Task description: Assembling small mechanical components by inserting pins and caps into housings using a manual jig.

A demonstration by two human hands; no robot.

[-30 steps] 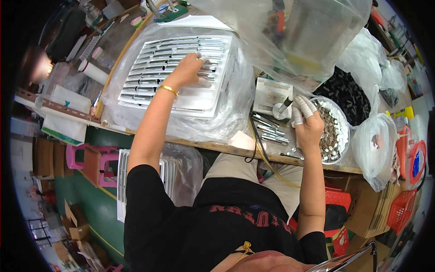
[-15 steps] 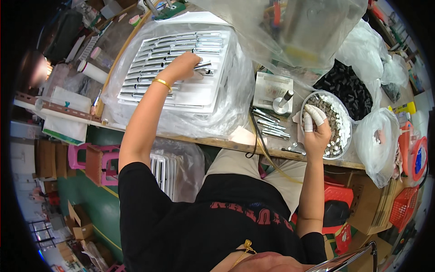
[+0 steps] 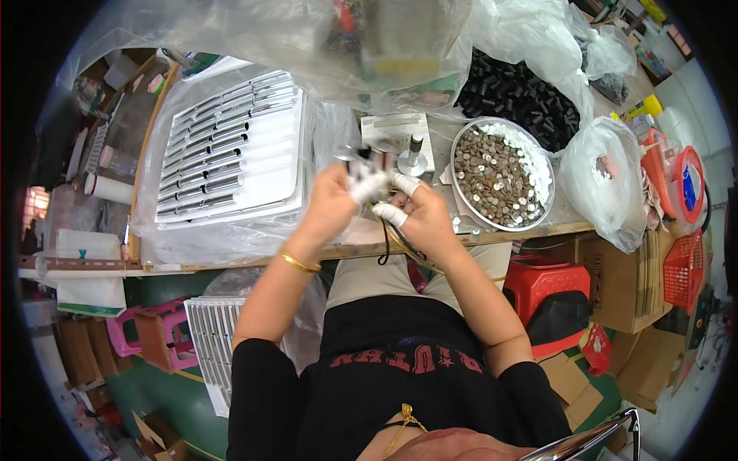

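My two hands meet over the bench in front of my body, white finger covers on several fingertips. My left hand (image 3: 335, 201) is closed around shiny metal tubes (image 3: 364, 160), smeared by motion, their ends sticking up past the fingers. My right hand (image 3: 425, 219) is beside it, thumb and fingers closed in a pinch; what they hold, if anything, cannot be made out. To the left, a white tray (image 3: 270, 170) carries rows of similar chrome tubes. Just behind my hands is a metal block fixture (image 3: 396, 129) with an upright dark-tipped post (image 3: 415, 152).
A round bowl (image 3: 550, 201) of small brown and white discs stands right of my hands. Behind it lies a heap of black cylindrical pieces (image 3: 519, 92) in plastic. A clear bag (image 3: 607, 184) sits further right. Plastic sheeting (image 3: 307, 46) hangs at the top.
My left hand has come from the tray toward the middle with tubes in it. My right hand has left the bowl of discs and moved left to join it. The view has shifted.
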